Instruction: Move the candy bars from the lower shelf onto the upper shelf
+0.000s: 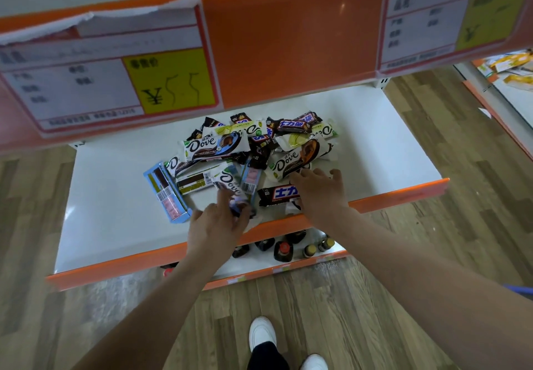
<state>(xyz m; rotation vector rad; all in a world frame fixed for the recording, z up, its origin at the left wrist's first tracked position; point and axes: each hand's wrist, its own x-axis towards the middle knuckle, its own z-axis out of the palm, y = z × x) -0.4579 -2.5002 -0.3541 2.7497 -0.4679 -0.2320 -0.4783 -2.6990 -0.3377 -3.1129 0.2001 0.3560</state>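
Observation:
A pile of candy bars (pixel 253 147) lies on the white lower shelf (pixel 115 196): white Dove packs, dark Snickers bars and a light blue boxed bar (pixel 167 193) at the left. My left hand (pixel 216 225) grips a white Dove bar (pixel 230 187) at the pile's near edge. My right hand (pixel 320 193) reaches over a dark Snickers bar (pixel 277 195), fingers spread and touching a Dove pack (pixel 291 160). Only the orange front edge of the upper shelf (pixel 274 43) shows, close to the camera, with price labels on it.
Dark bottles (pixel 284 250) stand on a lower shelf beneath the candy shelf. A neighbouring shelf with yellow packets (pixel 510 66) is at the far right. The floor is wood-patterned, and my white shoes (pixel 262 332) are at the bottom.

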